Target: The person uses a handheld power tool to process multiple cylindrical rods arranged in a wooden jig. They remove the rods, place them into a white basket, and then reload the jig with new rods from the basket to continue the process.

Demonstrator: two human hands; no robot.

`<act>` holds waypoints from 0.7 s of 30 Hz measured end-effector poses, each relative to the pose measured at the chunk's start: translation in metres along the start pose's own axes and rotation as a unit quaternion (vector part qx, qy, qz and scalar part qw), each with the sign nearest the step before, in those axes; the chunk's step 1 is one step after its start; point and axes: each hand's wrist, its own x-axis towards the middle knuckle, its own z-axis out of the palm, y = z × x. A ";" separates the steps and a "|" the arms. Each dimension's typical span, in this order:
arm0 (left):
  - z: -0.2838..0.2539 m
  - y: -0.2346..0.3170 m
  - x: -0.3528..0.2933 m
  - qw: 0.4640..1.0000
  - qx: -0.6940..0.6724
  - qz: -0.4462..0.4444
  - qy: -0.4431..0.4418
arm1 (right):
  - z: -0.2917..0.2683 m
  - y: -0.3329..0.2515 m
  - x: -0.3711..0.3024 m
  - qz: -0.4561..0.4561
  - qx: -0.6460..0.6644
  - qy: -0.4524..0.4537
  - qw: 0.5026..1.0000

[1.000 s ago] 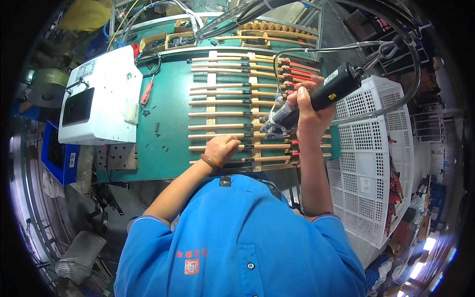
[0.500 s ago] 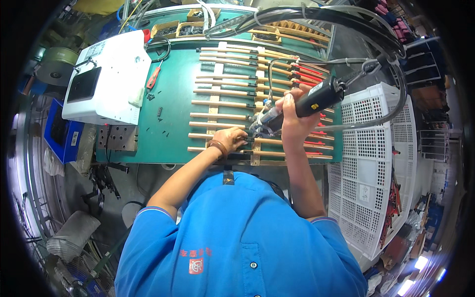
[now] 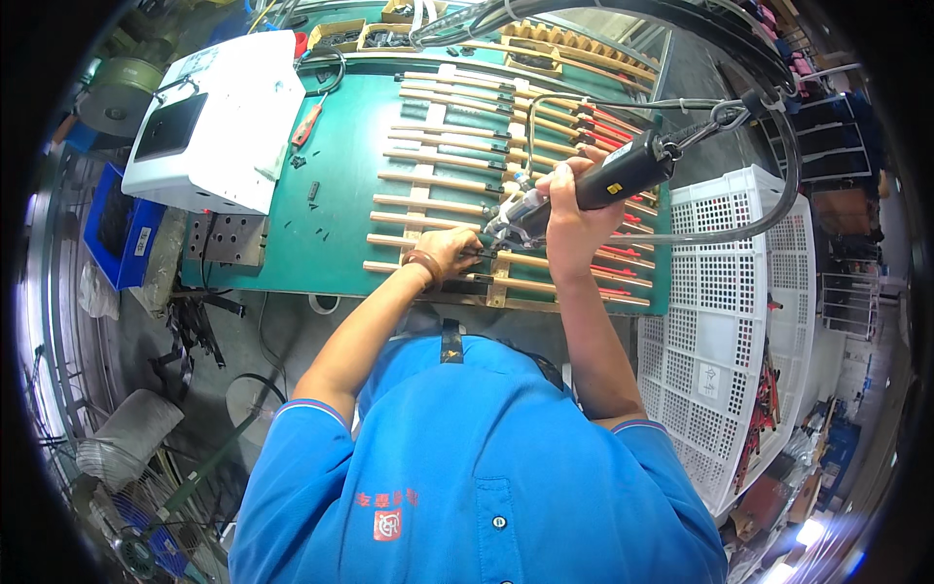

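Note:
A row of slim wooden sticks [image 3: 418,176] lies crosswise on a wooden rack, with black fittings [image 3: 497,165] near their middles and red pieces [image 3: 608,139] toward their right ends. My right hand [image 3: 584,216] is wrapped around a black powered screwdriver [image 3: 628,173], tilted so its metal front end points down and left at a near stick. Beside that tip, my left hand [image 3: 448,251] has its fingers closed at a black fitting on one of the nearest sticks. My fingers and the tool's front partly hide the fitting and the bit.
At the left of the green table [image 3: 341,175] stands a white machine [image 3: 229,122]. An orange-handled screwdriver [image 3: 306,127] and small dark parts lie beside it. Boxes of black parts [image 3: 387,37] sit behind. White perforated crates [image 3: 705,321] stand at right; a hose [image 3: 793,180] loops from the tool.
The whole view has shifted, so the table and sticks sit higher in the picture. Both hands keep nearly the same place at the near sticks, the powered screwdriver still in my right hand.

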 end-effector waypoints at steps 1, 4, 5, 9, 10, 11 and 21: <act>-0.002 0.002 0.001 1.000 0.003 -0.009 -0.008 | 0.001 0.001 -0.001 -0.002 -0.004 -0.004 1.000; -0.006 0.007 0.000 0.998 0.000 -0.048 -0.028 | 0.006 0.004 -0.007 -0.004 -0.009 -0.012 1.000; -0.005 0.006 -0.001 0.998 -0.002 -0.056 -0.030 | 0.005 0.008 -0.008 -0.011 -0.008 -0.017 1.000; -0.006 0.008 0.000 0.997 0.000 -0.068 -0.036 | 0.002 0.022 -0.015 -0.019 -0.011 -0.008 1.000; -0.008 0.010 0.001 0.997 0.005 -0.067 -0.038 | 0.002 0.022 -0.016 -0.015 -0.013 0.000 1.000; -0.010 0.012 0.001 0.997 0.011 -0.066 -0.041 | 0.000 0.022 -0.016 -0.012 -0.015 0.008 1.000; -0.004 0.005 0.000 0.998 0.028 -0.047 -0.029 | -0.001 0.028 -0.018 -0.015 -0.007 -0.002 1.000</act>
